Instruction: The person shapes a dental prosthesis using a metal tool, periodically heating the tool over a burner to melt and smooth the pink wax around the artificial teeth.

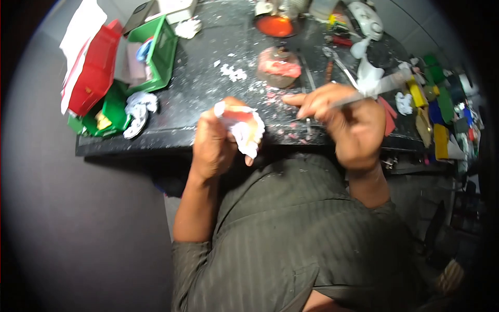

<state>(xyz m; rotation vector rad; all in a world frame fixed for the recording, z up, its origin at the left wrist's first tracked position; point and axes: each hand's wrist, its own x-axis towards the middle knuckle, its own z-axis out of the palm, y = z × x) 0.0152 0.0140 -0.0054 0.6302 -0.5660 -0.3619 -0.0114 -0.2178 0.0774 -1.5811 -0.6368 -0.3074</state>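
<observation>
My left hand [212,143] is closed around a white and pink dental model [243,125] at the front edge of the black table. To its right, my right hand [353,122] grips a flat grey metal tool [371,89], blurred by motion, whose end points to the upper right. The two hands are apart, and the tool does not touch the model. Beyond them sits a round glass burner [279,67] with pink material on it.
On the black table [202,67] lie white crumbs. A green bin [163,54], a red box [96,70] and crumpled paper [139,109] stand at the left. An orange bowl [275,26] is at the back, a white handpiece [365,21] at the back right, and many coloured pieces lie far right.
</observation>
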